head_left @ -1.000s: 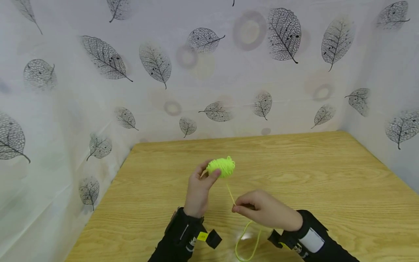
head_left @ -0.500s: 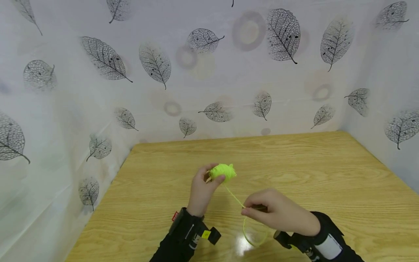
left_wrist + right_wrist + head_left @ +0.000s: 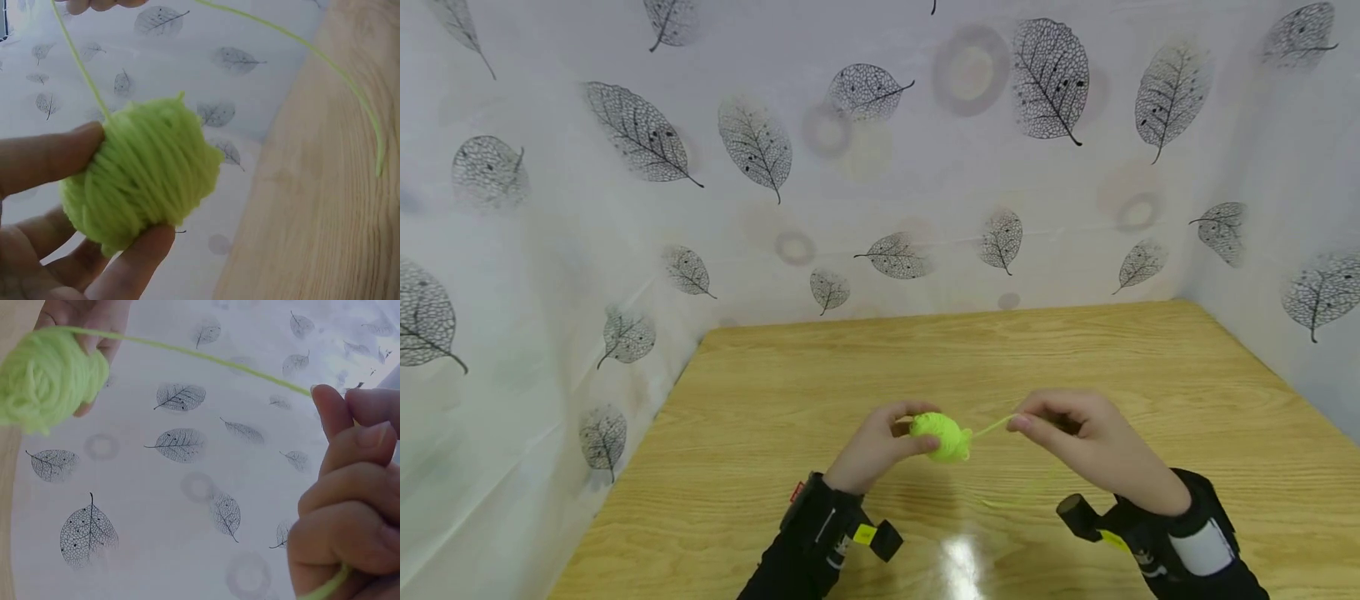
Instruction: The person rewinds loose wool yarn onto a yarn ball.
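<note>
A neon yellow-green ball of yarn [image 3: 942, 435] is held between the thumb and fingers of my left hand [image 3: 880, 446], above the table. In the left wrist view the windings of the yarn ball [image 3: 150, 169] show clearly, with a strand leaving its top. My right hand [image 3: 1093, 442] pinches that yarn strand [image 3: 994, 426] between thumb and forefinger, to the right of the ball. The strand [image 3: 206, 357] runs straight and taut between the hands in the right wrist view. Its tail passes through the curled right fingers [image 3: 350, 494] and hangs free below.
Both hands are over a wood-grain table [image 3: 775, 375]. A pale curtain [image 3: 925, 167] printed with leaves surrounds its back and sides. Black wrist straps with small cameras [image 3: 1078, 517] sit on both forearms.
My right hand has moved right and up, drawing the strand sideways. My left hand has come lower and slightly right, and the yarn ball has turned so the strand leaves its right end.
</note>
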Available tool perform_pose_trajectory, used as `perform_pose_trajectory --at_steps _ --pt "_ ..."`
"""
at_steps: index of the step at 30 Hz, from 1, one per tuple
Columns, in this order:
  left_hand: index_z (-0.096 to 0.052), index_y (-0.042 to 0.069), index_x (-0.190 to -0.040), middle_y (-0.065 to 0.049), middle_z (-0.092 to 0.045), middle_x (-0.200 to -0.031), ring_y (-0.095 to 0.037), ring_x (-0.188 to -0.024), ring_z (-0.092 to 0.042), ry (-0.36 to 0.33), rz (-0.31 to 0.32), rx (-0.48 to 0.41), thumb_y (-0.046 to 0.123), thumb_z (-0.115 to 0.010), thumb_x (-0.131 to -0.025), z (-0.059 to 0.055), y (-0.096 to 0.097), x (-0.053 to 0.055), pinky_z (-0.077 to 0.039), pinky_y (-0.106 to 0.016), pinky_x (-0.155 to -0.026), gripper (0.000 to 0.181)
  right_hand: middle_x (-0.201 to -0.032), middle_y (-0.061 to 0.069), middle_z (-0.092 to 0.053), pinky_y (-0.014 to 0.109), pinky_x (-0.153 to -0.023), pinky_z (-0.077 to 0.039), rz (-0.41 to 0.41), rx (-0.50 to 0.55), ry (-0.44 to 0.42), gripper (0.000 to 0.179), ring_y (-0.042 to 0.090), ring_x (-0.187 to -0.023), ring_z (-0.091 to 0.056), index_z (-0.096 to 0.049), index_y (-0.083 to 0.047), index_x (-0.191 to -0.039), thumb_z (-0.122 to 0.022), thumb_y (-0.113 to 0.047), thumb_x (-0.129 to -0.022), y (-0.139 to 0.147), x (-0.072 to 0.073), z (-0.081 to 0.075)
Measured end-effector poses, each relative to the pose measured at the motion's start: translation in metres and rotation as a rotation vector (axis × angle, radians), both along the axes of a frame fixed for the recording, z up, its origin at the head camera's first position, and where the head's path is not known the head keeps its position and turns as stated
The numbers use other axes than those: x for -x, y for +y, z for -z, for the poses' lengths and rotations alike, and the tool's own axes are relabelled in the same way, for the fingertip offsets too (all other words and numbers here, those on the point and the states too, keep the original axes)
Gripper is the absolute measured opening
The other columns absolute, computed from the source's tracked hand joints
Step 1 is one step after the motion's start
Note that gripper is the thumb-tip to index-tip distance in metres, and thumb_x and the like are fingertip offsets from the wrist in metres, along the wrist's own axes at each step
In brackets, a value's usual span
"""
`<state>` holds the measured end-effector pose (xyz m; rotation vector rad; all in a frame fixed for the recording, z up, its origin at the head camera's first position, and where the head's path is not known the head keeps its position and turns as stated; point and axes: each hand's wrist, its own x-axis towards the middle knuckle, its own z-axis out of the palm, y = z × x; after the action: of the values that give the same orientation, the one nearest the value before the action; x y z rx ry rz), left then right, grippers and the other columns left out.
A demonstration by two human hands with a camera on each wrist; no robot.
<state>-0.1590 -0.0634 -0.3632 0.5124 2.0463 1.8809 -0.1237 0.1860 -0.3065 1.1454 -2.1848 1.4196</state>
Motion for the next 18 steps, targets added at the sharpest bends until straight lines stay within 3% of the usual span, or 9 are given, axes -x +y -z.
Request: perform_pose_trajectory --at_steps 6,8,13,16,18 --pt "-0.053 -0.005 -0.121 -0.011 -0.056 -0.117 -0.02 -0.095 -0.058 -0.052 0.24 -0.05 0.0 -0.062 -0.085 -0.003 -0.002 -0.001 -0.05 -0.034 -0.082 0.038 -0.057 -0.003 -0.04 0.029 -0.038 -0.026 0.155 0.049 -0.103 0.02 0.013 -0.045 -0.029 -0.065 -0.004 -0.09 -0.051 0.01 -0.089 0.011 0.007 -0.001" --pt "-0.05 -0.009 -0.122 -0.007 -0.057 -0.115 -0.016 -0.094 -0.058 -0.059 0.32 -0.09 0.0 -0.061 -0.085 -0.005 -0.003 -0.002 -0.05 -0.029 -0.08 0.039 -0.055 0.0 -0.031 0.03 -0.039 -0.024 0.16 0.082 -0.13 0.019 0.014 -0.044 -0.026 -0.064 -0.002 -0.089 -0.049 0.01 -0.091 0.013 0.012 0.001" --pt "-0.038 -0.017 -0.124 0.0 -0.057 -0.108 -0.011 -0.091 -0.056 -0.053 0.496 -0.266 0.018 -0.065 -0.085 -0.007 -0.008 -0.002 -0.049 -0.022 -0.078 0.059 -0.055 0.003 -0.029 0.032 -0.039 -0.022 0.091 0.172 -0.19 0.017 0.015 -0.044 -0.024 -0.061 0.005 -0.09 -0.045 0.009 -0.093 0.015 0.027 0.012" --pt "-0.05 -0.006 -0.121 0.001 -0.059 -0.106 -0.009 -0.09 -0.057 -0.062 0.554 -0.381 0.027 -0.067 -0.083 -0.008 -0.01 -0.003 -0.05 -0.021 -0.078 0.054 -0.055 0.003 -0.031 0.033 -0.039 -0.022 0.045 0.186 -0.212 0.018 0.016 -0.044 -0.024 -0.062 0.005 -0.091 -0.044 0.008 -0.093 0.011 0.035 0.019" --pt "-0.057 0.006 -0.119 0.001 -0.06 -0.106 -0.01 -0.09 -0.057 -0.077 0.558 -0.449 0.028 -0.066 -0.083 -0.008 -0.011 -0.003 -0.05 -0.021 -0.079 0.043 -0.056 0.003 -0.033 0.033 -0.038 -0.023 0.036 0.167 -0.228 0.018 0.016 -0.044 -0.026 -0.062 0.003 -0.091 -0.045 0.007 -0.094 0.008 0.038 0.023"
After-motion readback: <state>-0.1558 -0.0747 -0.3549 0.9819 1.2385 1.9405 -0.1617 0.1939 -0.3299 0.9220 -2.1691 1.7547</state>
